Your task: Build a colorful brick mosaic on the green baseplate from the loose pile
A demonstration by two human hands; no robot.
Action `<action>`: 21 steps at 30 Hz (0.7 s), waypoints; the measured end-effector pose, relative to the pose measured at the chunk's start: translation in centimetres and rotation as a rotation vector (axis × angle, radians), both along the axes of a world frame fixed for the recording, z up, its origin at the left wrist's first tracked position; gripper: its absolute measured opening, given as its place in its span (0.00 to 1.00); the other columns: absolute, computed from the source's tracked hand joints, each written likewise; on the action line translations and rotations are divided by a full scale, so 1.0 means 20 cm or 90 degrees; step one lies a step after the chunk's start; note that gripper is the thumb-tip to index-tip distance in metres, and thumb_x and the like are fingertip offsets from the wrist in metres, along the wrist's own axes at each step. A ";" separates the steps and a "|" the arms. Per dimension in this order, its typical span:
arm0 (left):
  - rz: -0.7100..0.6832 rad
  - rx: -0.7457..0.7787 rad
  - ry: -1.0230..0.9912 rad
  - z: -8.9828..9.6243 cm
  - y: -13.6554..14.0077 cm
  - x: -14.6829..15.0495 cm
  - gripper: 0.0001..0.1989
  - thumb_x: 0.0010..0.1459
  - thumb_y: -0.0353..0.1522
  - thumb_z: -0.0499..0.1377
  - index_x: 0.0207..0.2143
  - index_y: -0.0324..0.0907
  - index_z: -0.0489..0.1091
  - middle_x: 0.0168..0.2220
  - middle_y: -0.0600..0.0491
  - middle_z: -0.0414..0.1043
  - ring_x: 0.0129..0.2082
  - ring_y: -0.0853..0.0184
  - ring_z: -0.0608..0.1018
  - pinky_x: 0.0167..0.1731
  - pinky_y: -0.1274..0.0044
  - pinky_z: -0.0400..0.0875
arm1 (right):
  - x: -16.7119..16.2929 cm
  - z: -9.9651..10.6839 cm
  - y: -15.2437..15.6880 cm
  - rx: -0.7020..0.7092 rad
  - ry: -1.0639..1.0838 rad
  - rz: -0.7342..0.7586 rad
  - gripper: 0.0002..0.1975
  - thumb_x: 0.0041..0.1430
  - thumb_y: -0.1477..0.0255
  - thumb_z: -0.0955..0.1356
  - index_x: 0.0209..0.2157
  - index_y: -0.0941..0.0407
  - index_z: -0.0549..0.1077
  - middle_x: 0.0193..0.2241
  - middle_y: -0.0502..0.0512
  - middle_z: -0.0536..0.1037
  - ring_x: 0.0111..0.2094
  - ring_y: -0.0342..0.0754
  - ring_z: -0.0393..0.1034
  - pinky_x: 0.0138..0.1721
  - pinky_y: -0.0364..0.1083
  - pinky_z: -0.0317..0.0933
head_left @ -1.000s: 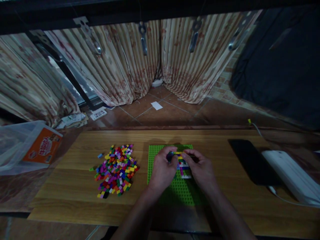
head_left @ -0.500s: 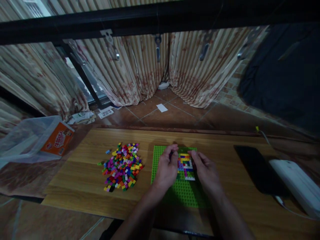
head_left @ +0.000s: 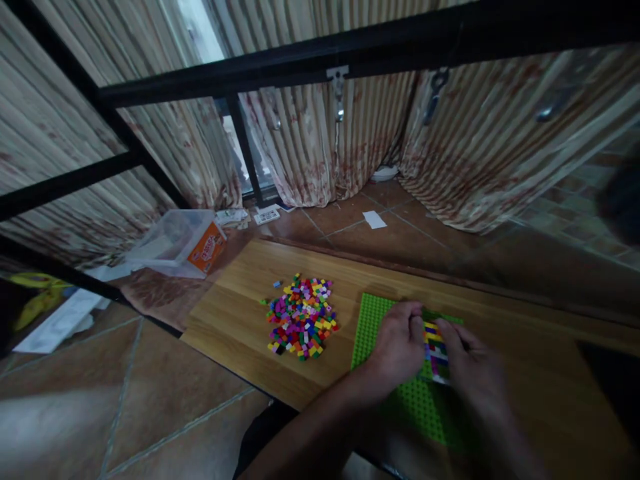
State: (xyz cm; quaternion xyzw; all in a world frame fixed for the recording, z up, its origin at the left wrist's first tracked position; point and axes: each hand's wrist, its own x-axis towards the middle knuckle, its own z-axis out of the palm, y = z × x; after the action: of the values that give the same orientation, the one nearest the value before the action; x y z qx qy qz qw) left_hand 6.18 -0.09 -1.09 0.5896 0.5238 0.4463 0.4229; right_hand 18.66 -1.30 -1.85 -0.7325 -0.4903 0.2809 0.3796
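On the wooden table, a green studded baseplate (head_left: 373, 320) carries a patch of small coloured toy bricks (head_left: 436, 352) in rows. My left hand (head_left: 400, 343) rests over the plate at the patch's left side, fingers curled and pressed together. Whatever they pinch is hidden behind the knuckles. Opposite it, my right hand (head_left: 473, 363) lies along the patch's right side, its thumb and fingers closed near the top edge. Nothing held there can be made out. Both hands cover parts of the plate and the patch.
Left of the baseplate a heap of loose bricks (head_left: 303, 317) lies on the wooden table (head_left: 225, 317). A clear plastic bin (head_left: 173, 243) with an orange label stands on the floor beyond. A dark flat object (head_left: 613, 380) lies at the right. Striped curtains (head_left: 320, 147) hang behind.
The view has swung left, so the table things appear farther right. Both hands stay at the brick patch, and the left fingers look more tightly curled.
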 end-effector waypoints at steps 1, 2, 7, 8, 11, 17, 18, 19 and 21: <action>-0.005 0.001 -0.002 0.00 0.00 0.00 0.17 0.63 0.29 0.49 0.51 0.39 0.69 0.47 0.44 0.75 0.48 0.61 0.77 0.52 0.69 0.70 | 0.01 0.00 0.00 -0.004 -0.018 0.000 0.24 0.55 0.51 0.64 0.33 0.57 0.81 0.24 0.55 0.80 0.25 0.51 0.73 0.24 0.46 0.61; -0.010 0.004 -0.004 -0.01 0.00 0.00 0.18 0.63 0.30 0.49 0.52 0.38 0.68 0.48 0.44 0.75 0.48 0.61 0.76 0.53 0.69 0.70 | 0.01 -0.01 0.01 -0.008 -0.035 -0.002 0.25 0.55 0.50 0.64 0.32 0.57 0.81 0.23 0.56 0.80 0.24 0.52 0.73 0.23 0.46 0.60; -0.034 0.036 0.013 0.01 -0.02 -0.05 0.21 0.63 0.32 0.51 0.57 0.37 0.65 0.53 0.41 0.71 0.53 0.58 0.74 0.55 0.67 0.68 | 0.04 0.00 0.02 -0.017 -0.128 -0.012 0.27 0.56 0.49 0.62 0.35 0.56 0.81 0.24 0.58 0.80 0.24 0.55 0.72 0.24 0.49 0.60; -0.031 0.044 0.018 0.03 -0.02 -0.06 0.21 0.63 0.33 0.51 0.57 0.38 0.65 0.54 0.42 0.71 0.54 0.58 0.73 0.56 0.66 0.68 | 0.04 0.01 0.01 -0.016 -0.152 -0.020 0.28 0.57 0.49 0.61 0.36 0.56 0.81 0.25 0.60 0.80 0.25 0.56 0.73 0.25 0.50 0.60; 0.020 0.052 -0.005 0.06 -0.01 -0.13 0.18 0.63 0.33 0.52 0.54 0.39 0.68 0.51 0.43 0.73 0.52 0.58 0.75 0.55 0.67 0.68 | 0.00 0.09 -0.01 0.033 -0.211 -0.071 0.27 0.60 0.51 0.60 0.40 0.58 0.79 0.32 0.65 0.80 0.33 0.60 0.75 0.31 0.53 0.63; 0.150 0.051 -0.204 0.10 0.10 -0.34 0.11 0.62 0.33 0.55 0.44 0.40 0.72 0.41 0.48 0.77 0.41 0.65 0.78 0.45 0.74 0.73 | -0.24 0.21 -0.14 0.296 -0.191 0.052 0.15 0.62 0.59 0.64 0.35 0.53 0.77 0.35 0.59 0.80 0.36 0.53 0.74 0.39 0.51 0.66; 0.173 0.052 -0.246 0.11 0.12 -0.39 0.10 0.61 0.33 0.56 0.43 0.39 0.72 0.38 0.49 0.78 0.38 0.67 0.79 0.43 0.75 0.73 | -0.30 0.19 -0.16 0.323 -0.166 0.127 0.13 0.62 0.61 0.64 0.36 0.53 0.77 0.36 0.57 0.80 0.37 0.52 0.75 0.40 0.50 0.66; 0.202 0.054 -0.280 0.13 0.13 -0.44 0.10 0.60 0.32 0.56 0.43 0.39 0.72 0.35 0.50 0.77 0.36 0.68 0.78 0.41 0.76 0.73 | -0.36 0.16 -0.19 0.347 -0.139 0.194 0.11 0.63 0.63 0.65 0.37 0.52 0.77 0.36 0.56 0.80 0.38 0.51 0.75 0.41 0.49 0.66; 0.272 0.060 -0.329 0.17 0.15 -0.54 0.09 0.59 0.32 0.57 0.41 0.38 0.72 0.33 0.51 0.76 0.33 0.70 0.77 0.37 0.79 0.72 | -0.48 0.09 -0.23 0.344 -0.119 0.322 0.09 0.64 0.67 0.64 0.38 0.52 0.76 0.36 0.53 0.79 0.37 0.49 0.75 0.40 0.47 0.67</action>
State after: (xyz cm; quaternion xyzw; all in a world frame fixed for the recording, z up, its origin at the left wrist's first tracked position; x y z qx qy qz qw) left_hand -4.66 2.84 2.29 0.3527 0.4895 0.6835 0.4109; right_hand 9.14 -5.85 0.01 -0.4843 -0.7446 0.1580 0.4314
